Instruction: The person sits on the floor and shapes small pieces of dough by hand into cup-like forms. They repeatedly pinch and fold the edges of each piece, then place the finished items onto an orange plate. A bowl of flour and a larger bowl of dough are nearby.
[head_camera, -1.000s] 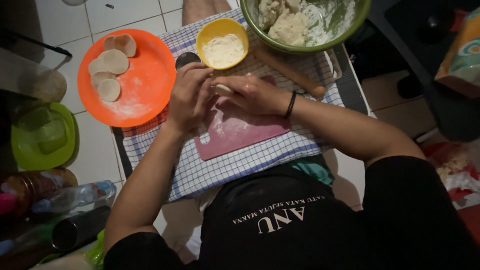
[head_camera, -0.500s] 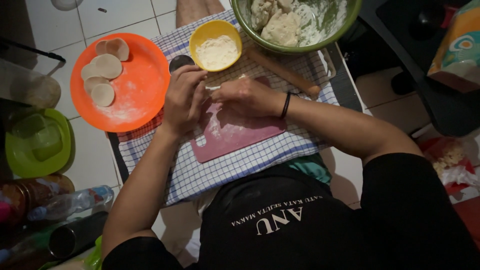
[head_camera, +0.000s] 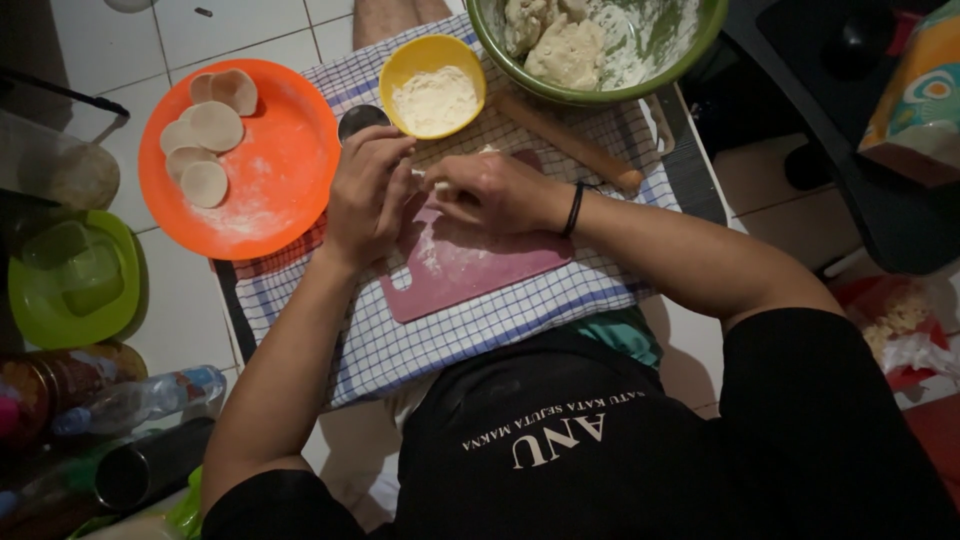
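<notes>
At the centre of the frame, above the upper edge of the pink board (head_camera: 470, 262), the left hand (head_camera: 368, 195) and right hand (head_camera: 492, 190) meet fingertip to fingertip, both pinching a small pale dough piece (head_camera: 437, 184) that lies between them, mostly hidden. The piece sits equally near both hands, to the right of the left and to the left of the right. A rolling pin (head_camera: 570, 141) lies diagonally just beyond the right hand; the orange plate (head_camera: 285, 185) of dough discs (head_camera: 210, 130) lies left.
</notes>
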